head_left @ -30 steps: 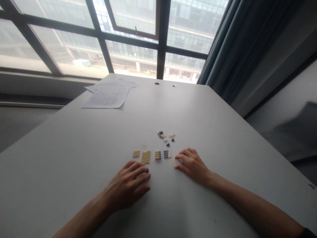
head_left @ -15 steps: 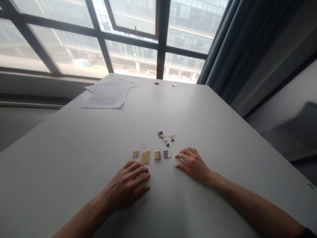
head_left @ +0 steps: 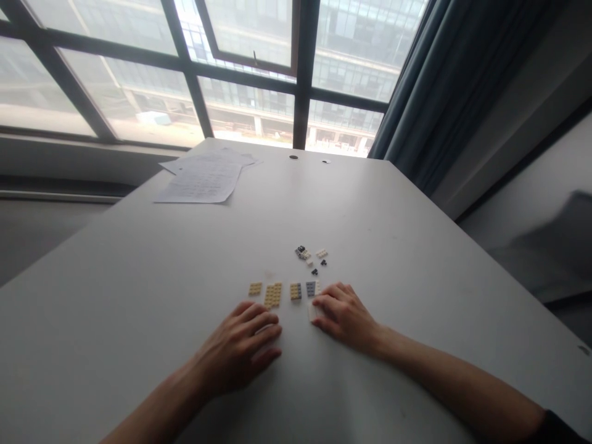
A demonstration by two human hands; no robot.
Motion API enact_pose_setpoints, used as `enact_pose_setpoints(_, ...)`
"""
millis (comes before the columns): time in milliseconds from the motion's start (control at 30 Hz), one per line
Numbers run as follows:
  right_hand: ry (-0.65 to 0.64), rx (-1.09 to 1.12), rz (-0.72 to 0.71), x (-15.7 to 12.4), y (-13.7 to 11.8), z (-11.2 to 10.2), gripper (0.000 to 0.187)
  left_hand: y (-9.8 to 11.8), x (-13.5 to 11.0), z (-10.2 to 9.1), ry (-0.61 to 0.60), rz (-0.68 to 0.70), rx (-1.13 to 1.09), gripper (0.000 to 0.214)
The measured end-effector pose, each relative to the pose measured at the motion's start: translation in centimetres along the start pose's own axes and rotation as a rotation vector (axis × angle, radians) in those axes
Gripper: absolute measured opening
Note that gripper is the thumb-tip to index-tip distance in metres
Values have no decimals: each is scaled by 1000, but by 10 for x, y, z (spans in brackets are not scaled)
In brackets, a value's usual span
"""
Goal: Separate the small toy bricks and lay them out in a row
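My left hand [head_left: 245, 345] lies palm down on the white table [head_left: 139, 296], fingers stretched out, just below a tan studded plate [head_left: 272, 294]. A smaller tan plate [head_left: 254, 288] sits to its left. A tan-and-grey plate [head_left: 295, 291] and a grey-and-white plate [head_left: 311, 287] lie to the right. My right hand [head_left: 345, 314] rests flat beside the grey-and-white plate, its fingertips touching a small white piece [head_left: 312, 310]. Farther back lie a dark-and-white cluster [head_left: 303, 252], a white plate [head_left: 321, 253] and tiny black bits [head_left: 314, 271].
Printed paper sheets [head_left: 203, 176] lie at the table's far left. A cable hole [head_left: 293, 157] sits near the far edge, below a large window. A dark curtain [head_left: 444, 92] hangs at the right, next to a grey wall.
My right hand has slid left along the table, and the small white piece has moved with its fingertips toward the row of plates. My left hand has stayed put.
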State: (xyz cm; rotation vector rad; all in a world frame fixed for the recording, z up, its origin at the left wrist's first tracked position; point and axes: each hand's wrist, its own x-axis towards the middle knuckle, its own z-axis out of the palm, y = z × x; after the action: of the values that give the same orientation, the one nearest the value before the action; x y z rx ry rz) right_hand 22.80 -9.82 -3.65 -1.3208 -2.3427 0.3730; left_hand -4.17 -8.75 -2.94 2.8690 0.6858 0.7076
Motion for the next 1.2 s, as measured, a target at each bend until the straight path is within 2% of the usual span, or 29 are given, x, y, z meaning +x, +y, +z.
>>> enact_pose_setpoints(233, 42, 16, 3, -3, -2, 2, 30, 0, 1, -1, 12, 5, 7, 15)
enact_pose_setpoints(367, 173, 26, 39, 5, 7, -6, 28, 1, 0, -1, 30, 8, 15, 17)
enact_pose_setpoints(500, 269, 60, 244, 29, 30, -19, 13, -4, 5, -2, 118, -12, 37, 14)
enact_pose_setpoints(633, 278, 68, 452, 55, 49, -20, 16, -20, 31, -10, 164, -98, 81, 10)
enact_pose_setpoints(767, 233, 3, 524, 69, 49, -13, 21, -38, 77, -11, -10, -167, 90, 15)
enact_pose_setpoints(900, 231, -72, 512, 74, 47, -10, 18, -51, 115, 6, -155, -134, 104, 23)
enact_pose_setpoints(1067, 204, 9, 396, 71, 56, -12, 11, -60, 133, 25, -212, -77, 129, 24)
enact_pose_setpoints(1200, 231, 74, 315, 63, 63, -9, 12, -61, 137, 27, -237, -57, 149, 18)
